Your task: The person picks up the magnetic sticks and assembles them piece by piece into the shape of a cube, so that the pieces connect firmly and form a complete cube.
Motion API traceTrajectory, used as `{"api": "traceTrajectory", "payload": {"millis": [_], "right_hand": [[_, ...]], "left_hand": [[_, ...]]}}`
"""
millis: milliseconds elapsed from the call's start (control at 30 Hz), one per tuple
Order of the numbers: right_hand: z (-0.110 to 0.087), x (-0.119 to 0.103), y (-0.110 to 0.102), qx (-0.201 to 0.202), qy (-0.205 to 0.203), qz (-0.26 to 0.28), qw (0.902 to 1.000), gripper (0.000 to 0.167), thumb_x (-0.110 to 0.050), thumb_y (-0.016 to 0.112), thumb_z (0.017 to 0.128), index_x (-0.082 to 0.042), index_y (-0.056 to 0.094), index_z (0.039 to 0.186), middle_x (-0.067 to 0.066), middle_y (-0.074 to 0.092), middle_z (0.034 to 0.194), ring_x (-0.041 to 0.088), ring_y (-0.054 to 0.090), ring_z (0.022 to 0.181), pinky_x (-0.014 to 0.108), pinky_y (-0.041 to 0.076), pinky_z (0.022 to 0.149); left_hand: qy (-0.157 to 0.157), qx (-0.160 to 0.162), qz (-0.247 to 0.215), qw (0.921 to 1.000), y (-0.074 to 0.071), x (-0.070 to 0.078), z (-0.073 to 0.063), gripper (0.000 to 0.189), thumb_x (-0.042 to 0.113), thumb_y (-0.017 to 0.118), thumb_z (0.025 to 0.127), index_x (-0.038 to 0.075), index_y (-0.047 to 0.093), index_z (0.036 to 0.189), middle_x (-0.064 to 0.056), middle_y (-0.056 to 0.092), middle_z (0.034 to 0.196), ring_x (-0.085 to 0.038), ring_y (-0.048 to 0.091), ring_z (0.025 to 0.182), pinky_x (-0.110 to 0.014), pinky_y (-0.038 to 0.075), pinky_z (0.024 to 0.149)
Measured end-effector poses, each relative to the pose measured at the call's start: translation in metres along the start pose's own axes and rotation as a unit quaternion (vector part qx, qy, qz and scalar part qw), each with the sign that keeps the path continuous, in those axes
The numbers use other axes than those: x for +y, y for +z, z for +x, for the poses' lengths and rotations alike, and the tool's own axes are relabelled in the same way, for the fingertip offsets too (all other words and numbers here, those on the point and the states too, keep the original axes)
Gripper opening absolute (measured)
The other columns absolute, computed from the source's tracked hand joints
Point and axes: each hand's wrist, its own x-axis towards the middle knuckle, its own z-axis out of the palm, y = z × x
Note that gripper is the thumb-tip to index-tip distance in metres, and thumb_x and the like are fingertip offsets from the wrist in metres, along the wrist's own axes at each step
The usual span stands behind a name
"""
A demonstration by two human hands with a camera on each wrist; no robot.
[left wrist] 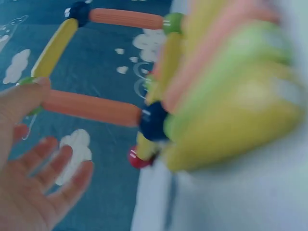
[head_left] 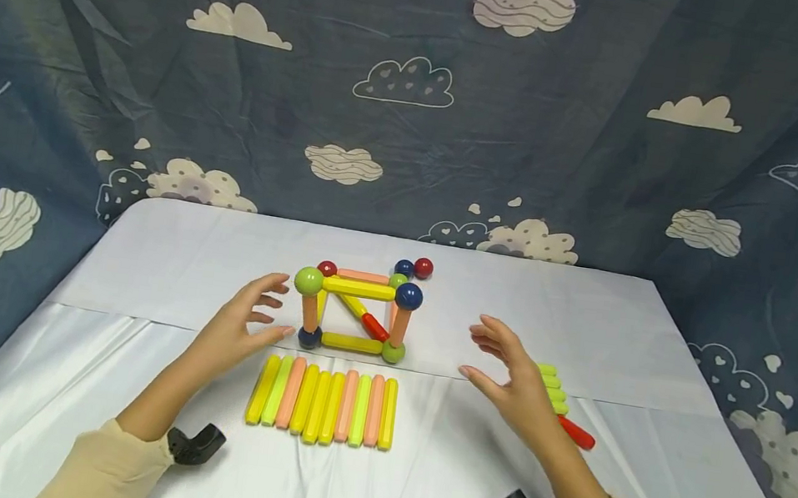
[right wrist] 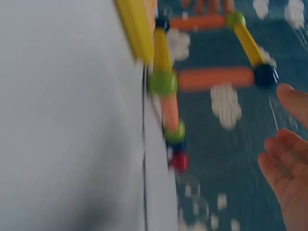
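A box-shaped frame of sticks and balls stands on the table, with yellow and orange sticks joined by green, blue and red balls. A red-and-yellow stick slants inside its outline. Just left of the frame my left hand is held with fingers spread, holding nothing. My right hand hovers to the frame's right, farther off, its fingers loosely bent and holding nothing. In front of the frame lies a row of yellow, green and orange sticks. The left wrist view shows the same row blurred.
Behind the frame sit a loose blue ball and a red ball. Several green sticks and a red stick lie beyond my right forearm, partly hidden. A cloud-patterned cloth hangs behind the white-covered table.
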Motion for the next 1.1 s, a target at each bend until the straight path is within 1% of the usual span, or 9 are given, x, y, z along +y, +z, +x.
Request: {"api": "traceTrajectory", "payload": {"millis": [67, 167, 300, 333, 500, 700, 767, 867, 1100], "right_hand": [[-0.018, 0.007, -0.017, 0.011, 0.021, -0.033, 0.9992, 0.081, 0.005, 0.076, 0.065, -0.008, 0.036, 0.134, 0.01, 0.054, 0.115, 0.015, 0.05, 0.107, 0.014, 0.033, 0.092], [-0.045, 0.021, -0.041, -0.002, 0.09, -0.061, 0.9941, 0.079, -0.002, 0.076, 0.069, -0.013, 0.035, 0.136, 0.013, 0.052, 0.12, 0.019, 0.046, 0.112, 0.031, 0.036, 0.095], [-0.073, 0.04, -0.061, -0.051, 0.206, -0.104, 0.9717, 0.075, -0.013, 0.073, 0.075, -0.014, 0.032, 0.138, 0.018, 0.04, 0.131, 0.037, 0.04, 0.113, 0.06, 0.034, 0.086], [-0.078, 0.044, -0.064, -0.06, 0.221, -0.116, 0.9665, 0.073, -0.013, 0.073, 0.075, -0.011, 0.033, 0.136, 0.019, 0.039, 0.131, 0.039, 0.04, 0.112, 0.06, 0.035, 0.085], [-0.091, 0.059, -0.065, -0.075, 0.261, -0.167, 0.9479, 0.059, -0.006, 0.073, 0.073, -0.003, 0.045, 0.125, 0.022, 0.049, 0.113, 0.039, 0.05, 0.099, 0.053, 0.043, 0.081], [-0.092, 0.06, -0.066, -0.086, 0.284, -0.211, 0.9313, 0.045, -0.008, 0.072, 0.075, 0.0, 0.052, 0.114, 0.023, 0.058, 0.098, 0.034, 0.055, 0.086, 0.05, 0.046, 0.072], [-0.089, 0.053, -0.067, -0.081, 0.274, -0.209, 0.9352, 0.04, -0.011, 0.071, 0.077, 0.0, 0.055, 0.113, 0.021, 0.059, 0.098, 0.032, 0.055, 0.083, 0.047, 0.047, 0.07], [-0.079, 0.037, -0.065, -0.058, 0.23, -0.189, 0.9529, 0.034, -0.01, 0.07, 0.078, -0.002, 0.059, 0.11, 0.015, 0.06, 0.097, 0.024, 0.054, 0.08, 0.039, 0.047, 0.062], [-0.039, 0.004, -0.033, -0.016, 0.091, -0.124, 0.988, 0.038, -0.001, 0.075, 0.069, -0.006, 0.062, 0.105, 0.002, 0.062, 0.091, 0.015, 0.054, 0.077, 0.031, 0.049, 0.06]], "left_hand": [[-0.036, -0.026, 0.023, 0.9987, 0.001, -0.007, -0.012, 0.066, 0.018, 0.069, 0.081, 0.007, 0.033, 0.135, -0.012, 0.043, 0.124, -0.026, 0.049, 0.104, -0.038, 0.048, 0.08], [-0.083, -0.08, 0.048, 0.9922, 0.006, -0.015, -0.028, 0.06, 0.022, 0.066, 0.083, 0.008, 0.036, 0.133, -0.011, 0.043, 0.123, -0.024, 0.049, 0.1, -0.035, 0.048, 0.076], [-0.108, -0.138, 0.065, 0.9824, 0.013, -0.019, -0.038, 0.056, 0.016, 0.063, 0.084, 0.004, 0.039, 0.133, -0.012, 0.043, 0.122, -0.017, 0.047, 0.088, -0.027, 0.044, 0.066], [-0.111, -0.148, 0.069, 0.9804, 0.014, -0.018, -0.039, 0.055, 0.013, 0.062, 0.083, 0.002, 0.04, 0.132, -0.012, 0.043, 0.121, -0.016, 0.045, 0.084, -0.026, 0.043, 0.063], [-0.126, -0.154, 0.089, 0.976, 0.013, -0.013, -0.041, 0.045, 0.006, 0.065, 0.077, -0.002, 0.053, 0.119, -0.013, 0.046, 0.114, -0.014, 0.043, 0.072, -0.025, 0.041, 0.056], [-0.164, -0.139, 0.088, 0.9726, 0.006, -0.009, -0.039, 0.034, 0.008, 0.067, 0.076, 0.009, 0.058, 0.109, -0.002, 0.055, 0.086, -0.014, 0.048, 0.07, -0.029, 0.043, 0.06], [-0.176, -0.126, 0.08, 0.9731, 0.001, -0.008, -0.038, 0.031, 0.009, 0.066, 0.078, 0.012, 0.058, 0.108, -0.002, 0.057, 0.085, -0.015, 0.05, 0.072, -0.03, 0.044, 0.061], [-0.173, -0.089, 0.049, 0.9798, -0.005, -0.006, -0.036, 0.033, 0.007, 0.063, 0.08, 0.011, 0.055, 0.112, -0.007, 0.058, 0.095, -0.018, 0.054, 0.08, -0.031, 0.048, 0.065], [-0.072, 0.038, -0.027, 0.9963, -0.009, -0.001, -0.033, 0.035, 0.006, 0.064, 0.083, 0.004, 0.053, 0.116, -0.011, 0.057, 0.109, -0.023, 0.056, 0.096, -0.026, 0.049, 0.076]]}}
